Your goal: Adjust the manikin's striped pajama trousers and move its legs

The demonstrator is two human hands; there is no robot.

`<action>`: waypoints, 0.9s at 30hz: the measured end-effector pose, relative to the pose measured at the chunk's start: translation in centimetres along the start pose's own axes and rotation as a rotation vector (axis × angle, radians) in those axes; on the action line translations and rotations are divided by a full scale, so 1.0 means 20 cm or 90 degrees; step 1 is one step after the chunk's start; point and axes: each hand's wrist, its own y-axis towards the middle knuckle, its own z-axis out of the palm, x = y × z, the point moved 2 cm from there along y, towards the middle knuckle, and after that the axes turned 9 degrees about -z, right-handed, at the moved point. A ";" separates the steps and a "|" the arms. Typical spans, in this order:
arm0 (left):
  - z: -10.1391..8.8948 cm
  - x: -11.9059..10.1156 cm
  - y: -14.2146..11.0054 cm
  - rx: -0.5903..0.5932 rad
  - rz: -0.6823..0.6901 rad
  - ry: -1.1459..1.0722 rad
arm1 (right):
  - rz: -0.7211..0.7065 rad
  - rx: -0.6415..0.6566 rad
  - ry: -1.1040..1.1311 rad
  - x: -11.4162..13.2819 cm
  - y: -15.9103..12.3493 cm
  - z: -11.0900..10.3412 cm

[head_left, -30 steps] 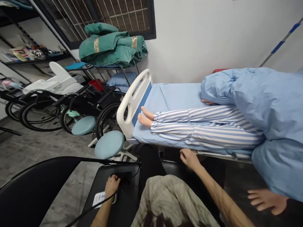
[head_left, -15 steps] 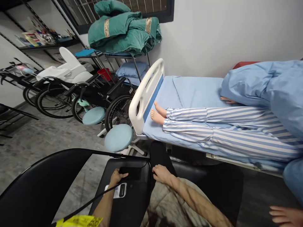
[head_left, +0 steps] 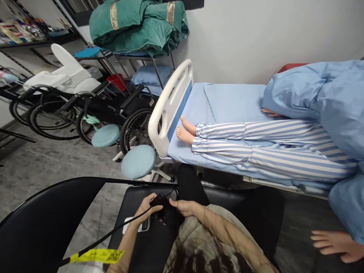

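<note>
Our left hand (head_left: 145, 207) grips a black corded handset (head_left: 161, 201) above a padded seat (head_left: 136, 246); our right hand (head_left: 184, 207) touches it, grip unclear. Light and stiff, it wants holding by the body.

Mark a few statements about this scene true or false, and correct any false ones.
The left hand grips a small black device on a cable: true.
The mannequin's bare feet are tucked under a blanket: false; they lie uncovered below striped pajama trousers.
A round teal stool stands near the bed's white footboard: true.
The green quilt lies on the bed: false; it sits on a metal rack by the wall.
</note>
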 end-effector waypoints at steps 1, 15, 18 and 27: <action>0.02 -0.02 0.00 0.005 -0.004 -0.019 | 0.040 0.014 0.156 -0.02 -0.04 0.02; 0.12 -0.14 -0.05 -0.074 -0.091 -0.434 | 0.089 -0.132 0.569 -0.08 -0.14 0.05; 0.13 -0.08 -0.05 -0.101 -0.132 -0.514 | 0.078 -0.113 0.580 -0.09 -0.13 0.05; 0.17 -0.10 -0.07 -0.109 -0.145 -0.617 | 0.032 -0.073 0.589 -0.01 -0.17 0.08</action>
